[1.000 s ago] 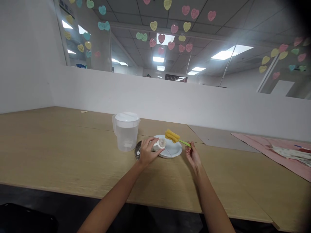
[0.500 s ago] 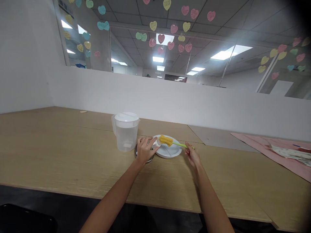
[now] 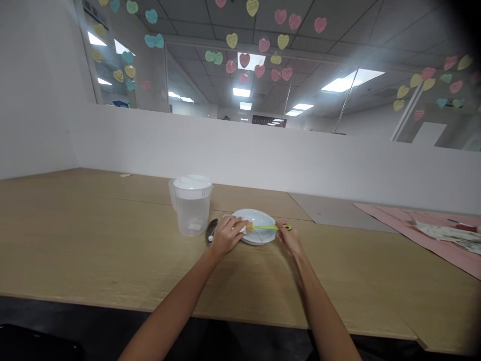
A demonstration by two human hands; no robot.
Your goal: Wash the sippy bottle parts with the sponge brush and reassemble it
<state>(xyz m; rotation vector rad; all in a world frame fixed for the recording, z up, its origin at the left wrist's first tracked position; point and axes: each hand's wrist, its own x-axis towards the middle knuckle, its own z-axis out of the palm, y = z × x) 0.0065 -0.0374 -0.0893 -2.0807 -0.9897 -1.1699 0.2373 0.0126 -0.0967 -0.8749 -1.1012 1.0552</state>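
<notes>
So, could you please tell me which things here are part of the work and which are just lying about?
In use: left hand holding a small bottle; right hand holding the green-handled sponge brush; white plate.
Lying about: lidded pitcher, pink cloth.

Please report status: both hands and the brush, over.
Left hand grips small bottle. Right hand holds green brush handle, sponge at bottle mouth. Pitcher beside, apart.

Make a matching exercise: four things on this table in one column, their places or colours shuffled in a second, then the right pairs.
1. pitcher
2. brush handle
3. plate
4. pink cloth

a. green, in the right hand
b. far right of the table
c. white, between the two hands
d. clear with a white lid, left of the left hand

Pairs: 1-d, 2-a, 3-c, 4-b.
</notes>
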